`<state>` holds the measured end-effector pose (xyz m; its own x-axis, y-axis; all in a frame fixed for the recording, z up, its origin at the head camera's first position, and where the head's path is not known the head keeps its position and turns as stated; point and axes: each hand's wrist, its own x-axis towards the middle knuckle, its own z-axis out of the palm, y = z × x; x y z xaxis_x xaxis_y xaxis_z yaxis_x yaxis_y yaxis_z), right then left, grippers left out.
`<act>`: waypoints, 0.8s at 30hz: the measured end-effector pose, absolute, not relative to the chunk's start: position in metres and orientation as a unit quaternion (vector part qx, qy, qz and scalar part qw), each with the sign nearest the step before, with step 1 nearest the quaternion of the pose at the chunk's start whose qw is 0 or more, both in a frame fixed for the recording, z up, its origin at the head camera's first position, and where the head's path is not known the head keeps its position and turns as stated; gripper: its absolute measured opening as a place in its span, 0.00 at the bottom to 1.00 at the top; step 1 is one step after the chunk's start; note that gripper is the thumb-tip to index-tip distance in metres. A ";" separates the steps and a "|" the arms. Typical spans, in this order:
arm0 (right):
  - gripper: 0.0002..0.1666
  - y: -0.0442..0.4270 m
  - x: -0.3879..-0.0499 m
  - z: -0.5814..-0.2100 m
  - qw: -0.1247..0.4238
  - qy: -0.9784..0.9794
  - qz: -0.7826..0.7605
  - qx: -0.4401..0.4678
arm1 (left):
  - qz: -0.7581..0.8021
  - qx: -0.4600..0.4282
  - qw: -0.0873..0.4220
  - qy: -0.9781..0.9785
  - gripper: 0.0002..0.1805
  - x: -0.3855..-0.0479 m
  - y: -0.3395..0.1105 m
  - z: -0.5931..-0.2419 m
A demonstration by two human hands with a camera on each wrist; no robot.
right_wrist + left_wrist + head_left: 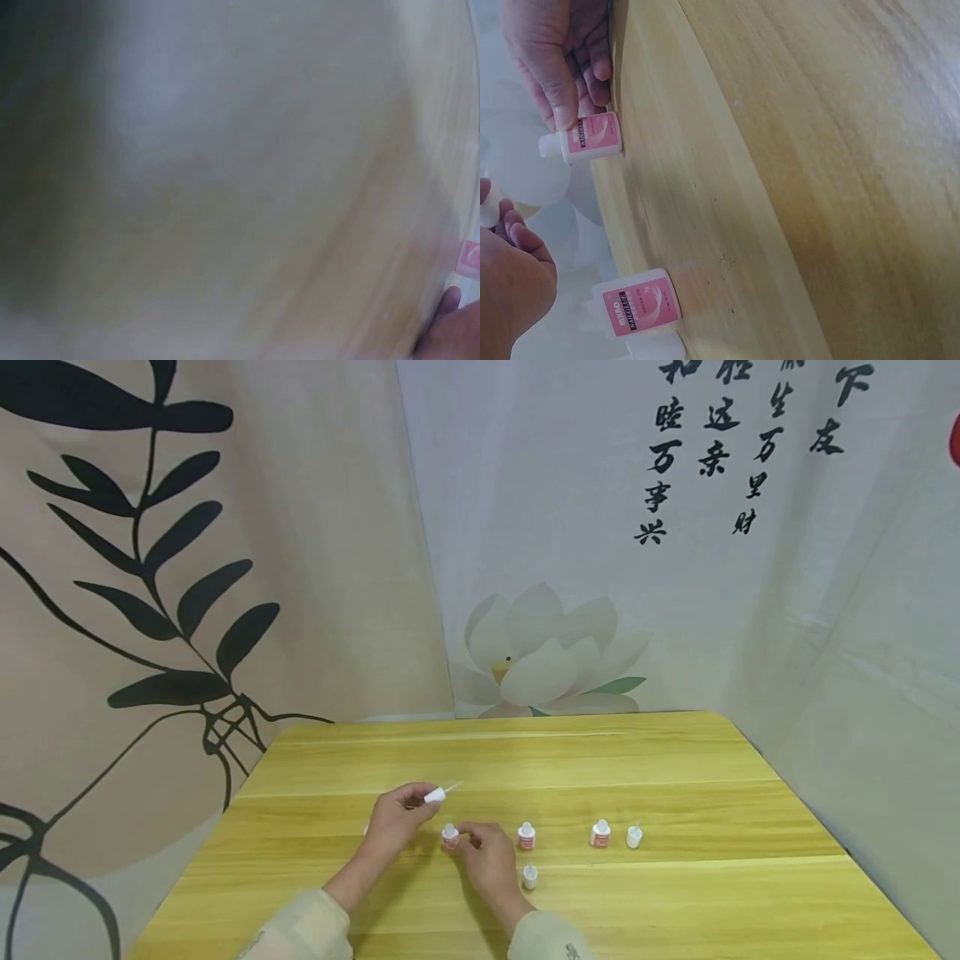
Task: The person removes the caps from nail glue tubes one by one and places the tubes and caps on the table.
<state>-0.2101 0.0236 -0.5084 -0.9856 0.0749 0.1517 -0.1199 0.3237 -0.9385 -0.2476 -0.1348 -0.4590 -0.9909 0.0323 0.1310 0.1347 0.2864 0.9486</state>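
My left hand (402, 820) holds a white brush cap (435, 795) in its fingertips, its thin pale stem pointing up and right. Below and to the right stands a small pink-labelled nail glue bottle (450, 837), uncapped, with a white neck. My right hand (487, 858) pinches this bottle from the right side. In the left wrist view, the thumb lies against the bottle (592, 138), which is upright on the table. The right wrist view catches only part of the pink bottle (469, 259) and some fingers (450, 301) at its edge.
Two more nail glue bottles (527, 836) (600, 833) stand uncapped to the right. White caps (530, 877) (634, 837) rest near them. Another bottle (641, 302), with a white piece (657, 346) beside it, is mostly hidden behind my left hand in the head view. Patterned curtains back the wooden table (712, 902).
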 end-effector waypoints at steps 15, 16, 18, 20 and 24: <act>0.05 0.024 -0.211 -0.509 0.085 -0.816 0.571 0.016 | -0.590 -0.056 0.031 -0.805 0.15 -0.247 -0.134 -0.456; 0.05 0.024 -0.211 -0.509 0.085 -0.817 0.570 0.016 | -0.590 -0.055 0.030 -0.805 0.14 -0.247 -0.134 -0.456; 0.05 0.023 -0.211 -0.509 0.085 -0.818 0.569 0.016 | -0.590 -0.054 0.031 -0.805 0.13 -0.247 -0.134 -0.456; 0.05 0.023 -0.211 -0.509 0.085 -0.818 0.569 0.015 | -0.589 -0.054 0.032 -0.806 0.13 -0.247 -0.133 -0.455; 0.05 0.023 -0.210 -0.508 0.082 -0.816 0.572 0.013 | -0.587 -0.058 0.034 -0.807 0.11 -0.247 -0.133 -0.455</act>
<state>-0.2100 0.0229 -0.5079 -0.9861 0.0720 0.1495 -0.1160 0.3452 -0.9313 -0.2473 -0.1329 -0.4552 -0.9910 0.0537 0.1230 0.1336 0.3040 0.9433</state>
